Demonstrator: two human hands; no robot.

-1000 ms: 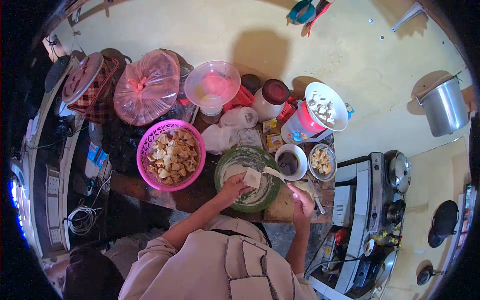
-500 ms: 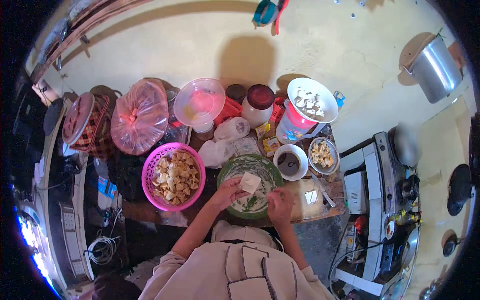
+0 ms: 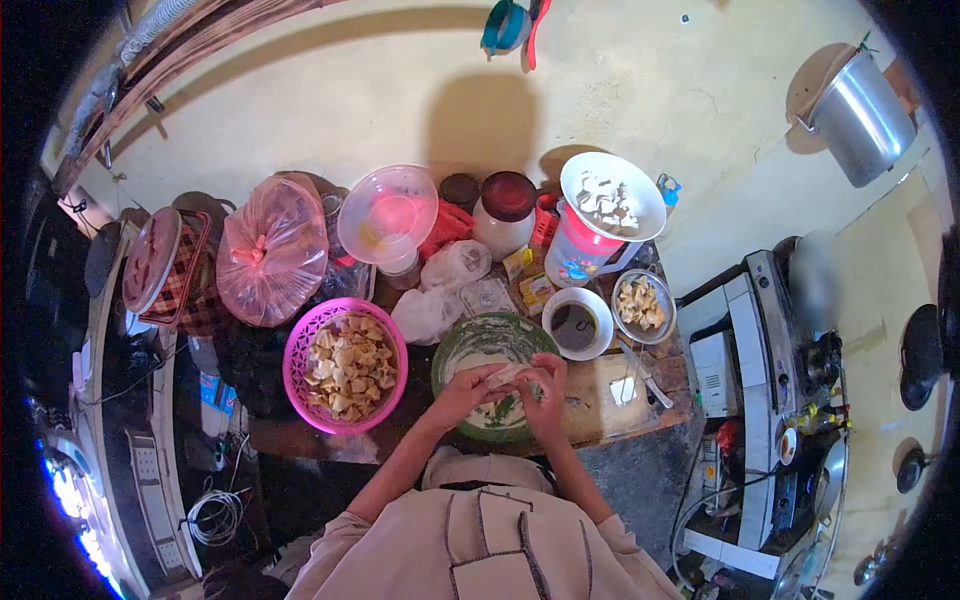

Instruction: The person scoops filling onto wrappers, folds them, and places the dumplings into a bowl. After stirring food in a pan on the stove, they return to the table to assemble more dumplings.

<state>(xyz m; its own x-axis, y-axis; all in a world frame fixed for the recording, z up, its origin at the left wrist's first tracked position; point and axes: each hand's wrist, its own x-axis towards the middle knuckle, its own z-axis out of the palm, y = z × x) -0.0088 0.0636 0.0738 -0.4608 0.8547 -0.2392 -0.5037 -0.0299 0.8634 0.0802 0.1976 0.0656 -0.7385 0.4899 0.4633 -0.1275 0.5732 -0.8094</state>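
Over the green bowl (image 3: 447, 360), which has pale paste smeared inside, both hands meet around a thin pale wrapper (image 3: 508, 376). My left hand (image 3: 466, 392) pinches its left side. The fingers of my right hand (image 3: 543, 398) close on its right side. The wrapper looks bent between the fingertips and is partly hidden by them. To the left stands a pink basket (image 3: 293, 372) of folded dumpling-like pieces (image 3: 350, 368). Right of the bowl sit a white bowl of dark liquid (image 3: 574, 326) and a metal bowl (image 3: 662, 298) with pale brown pieces.
A knife (image 3: 656, 390) and a small stack of white squares (image 3: 622, 390) lie on the table's right side. Behind are plastic bags (image 3: 430, 313), a lidded jar (image 3: 502, 230), and a white plate (image 3: 655, 205) on a pitcher (image 3: 575, 255). A stove (image 3: 765, 300) stands at the right.
The wrapper was flat in my left hand and is now bent between both hands. My right hand has moved left from the table's right side to meet it. The camera view has shifted.
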